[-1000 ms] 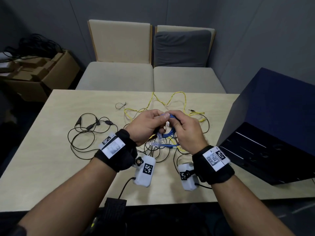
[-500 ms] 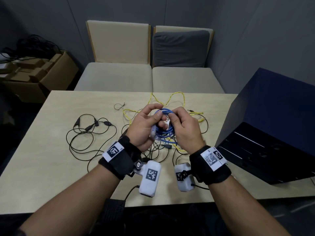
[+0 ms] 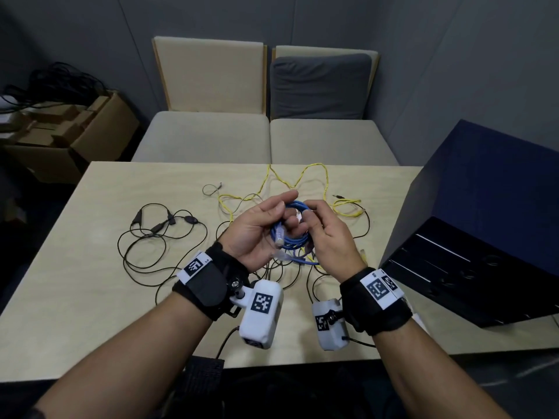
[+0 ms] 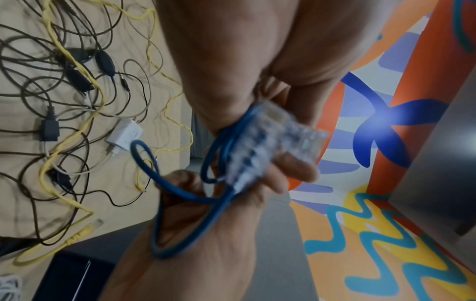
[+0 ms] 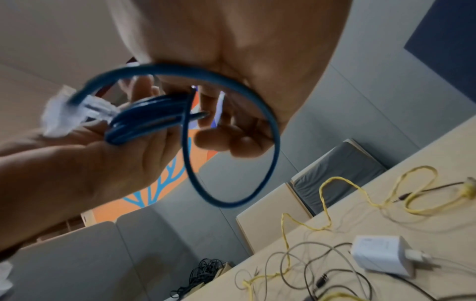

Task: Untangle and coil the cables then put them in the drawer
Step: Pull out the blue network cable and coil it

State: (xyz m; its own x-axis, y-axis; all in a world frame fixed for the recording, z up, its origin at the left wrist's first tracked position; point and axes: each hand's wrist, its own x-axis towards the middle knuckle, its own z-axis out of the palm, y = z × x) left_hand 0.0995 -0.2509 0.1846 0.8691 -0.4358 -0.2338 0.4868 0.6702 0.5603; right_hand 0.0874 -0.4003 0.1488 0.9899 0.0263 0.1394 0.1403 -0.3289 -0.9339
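Observation:
A blue network cable, wound into a small coil with clear plugs, hangs between both hands above the table. My left hand is turned palm inward; the coil lies across its palm under the thumb, with the index finger stretched out. My right hand pinches the coil from the right side. In the right wrist view one loose loop of the blue cable hangs below the bundle. The blurred clear plug shows in the left wrist view. A dark blue drawer cabinet stands at the table's right.
A yellow cable and thin black cables lie tangled on the table under and left of the hands. A white charger sits among them. Two beige chairs stand behind the table, a cardboard box at far left.
Both hands have lifted the blue coil higher off the table. The left hand has rolled from knuckles-up to palm-inward and its fingers have spread.

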